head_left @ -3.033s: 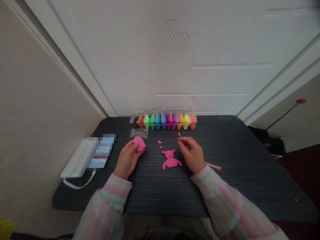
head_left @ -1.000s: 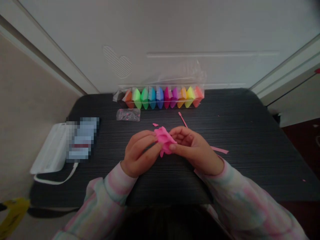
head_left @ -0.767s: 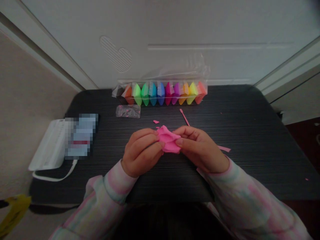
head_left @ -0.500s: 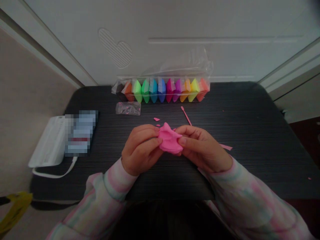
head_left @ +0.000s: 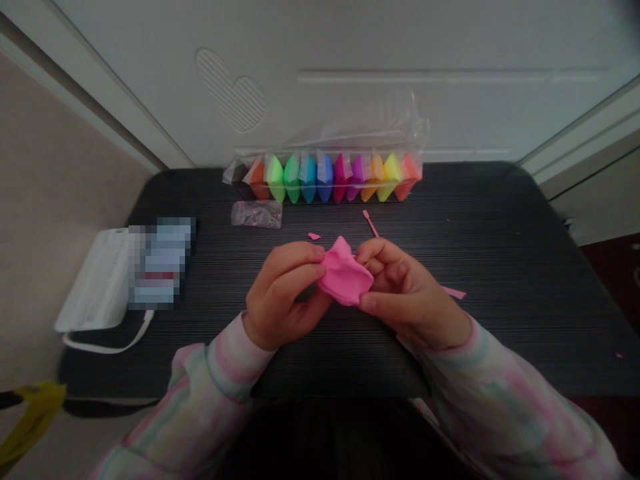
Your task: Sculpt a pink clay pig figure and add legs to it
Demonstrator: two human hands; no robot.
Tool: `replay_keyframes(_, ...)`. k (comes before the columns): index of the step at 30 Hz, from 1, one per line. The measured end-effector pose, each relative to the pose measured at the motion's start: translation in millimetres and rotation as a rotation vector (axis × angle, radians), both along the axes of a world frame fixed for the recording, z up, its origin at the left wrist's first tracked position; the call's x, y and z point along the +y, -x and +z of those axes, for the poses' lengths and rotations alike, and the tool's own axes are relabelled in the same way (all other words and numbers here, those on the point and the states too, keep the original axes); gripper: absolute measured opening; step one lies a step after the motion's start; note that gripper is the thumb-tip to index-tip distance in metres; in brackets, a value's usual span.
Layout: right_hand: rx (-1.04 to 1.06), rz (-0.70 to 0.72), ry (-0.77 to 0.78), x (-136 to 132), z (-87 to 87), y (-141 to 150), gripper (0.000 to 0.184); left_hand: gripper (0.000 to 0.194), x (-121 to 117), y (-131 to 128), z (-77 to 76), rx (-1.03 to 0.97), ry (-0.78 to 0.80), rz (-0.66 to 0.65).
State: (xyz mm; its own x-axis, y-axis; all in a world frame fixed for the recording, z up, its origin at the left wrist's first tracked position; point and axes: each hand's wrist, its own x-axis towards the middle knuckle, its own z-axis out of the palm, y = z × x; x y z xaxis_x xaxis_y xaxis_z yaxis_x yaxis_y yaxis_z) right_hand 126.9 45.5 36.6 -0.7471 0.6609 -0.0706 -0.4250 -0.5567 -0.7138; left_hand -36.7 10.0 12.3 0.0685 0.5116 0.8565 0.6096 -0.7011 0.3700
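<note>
A flattened, uneven piece of pink modelling clay [head_left: 345, 273] is held up above the dark table, between both hands. My left hand [head_left: 285, 293] pinches its left edge, fingers on top and thumb beneath. At the lower right edge, the thumb of my right hand [head_left: 410, 293] presses on the clay; its index finger is bent near the upper right side. Just beyond the hands lie a small pink clay scrap [head_left: 314, 236] and a thin pink modelling tool [head_left: 370, 223], whose lower end is hidden by my right hand.
Along the back of the table [head_left: 500, 267] stands a row of coloured clay packs [head_left: 325, 179] in clear plastic. A crumpled clear wrapper [head_left: 257, 214] lies before it. On the left are a phone [head_left: 163, 263] and a white power bank [head_left: 95, 280] with a cable. A pink strip [head_left: 454, 292] lies right.
The clay has turned and now shows a broader, flatter face. My right index finger has lifted off its upper edge, while the thumb has slid down to the lower right edge.
</note>
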Motion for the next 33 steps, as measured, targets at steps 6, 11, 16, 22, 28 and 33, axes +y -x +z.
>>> replay_keyframes(6,-0.166,-0.193,-0.183,2,-3.7,4,0.028,0.022,-9,-2,1.4,-0.131,0.209,-0.05)
replay_keyframes(11,-0.327,-0.301,-0.269,3,-7.2,8,0.027,0.019,-8,-10,5.6,-0.129,0.262,0.106)
replay_keyframes(16,-0.377,-0.367,-0.281,3,-9.7,9,0.025,0.018,-2,-10,4.0,-0.022,0.235,0.264)
replay_keyframes(22,-0.38,-0.419,-0.217,3,-16.8,14,0.025,0.016,1,-5,2.8,0.173,0.202,0.284)
replay_keyframes(28,-0.4,-0.421,-0.233,4,-21.5,16,0.024,0.011,2,-3,1.9,0.303,0.228,0.3)
replay_keyframes(33,-0.416,-0.415,-0.252,4,-23.5,16,0.027,0.009,1,-5,0.8,0.35,0.231,0.312)
